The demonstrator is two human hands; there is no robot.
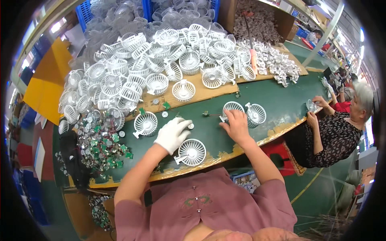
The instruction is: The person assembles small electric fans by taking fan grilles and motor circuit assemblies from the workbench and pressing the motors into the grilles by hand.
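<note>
My left hand (pixel 173 134), in a white glove, is over the green tabletop with thumb and fingers closed around a small round silver part (pixel 191 126). A round white fan cage (pixel 193 152) lies just below that hand, and another fan cage (pixel 145 123) lies to its left. My bare right hand (pixel 238 126) grips the near edge of a white fan cage (pixel 233 106), its fingers hiding part of the rim. Touching or close beside it on the right is one more fan cage (pixel 256 114). A small green circuit board (pixel 206 114) with a thin wire lies between my hands.
Many white fan cages (pixel 157 83) are heaped on cardboard at the back. Small silver discs and green boards (pixel 102 144) are piled at left. Small white parts (pixel 277 60) lie at back right. A co-worker (pixel 337 124) sits at the right, holding a piece. The table edge (pixel 169 173) is worn.
</note>
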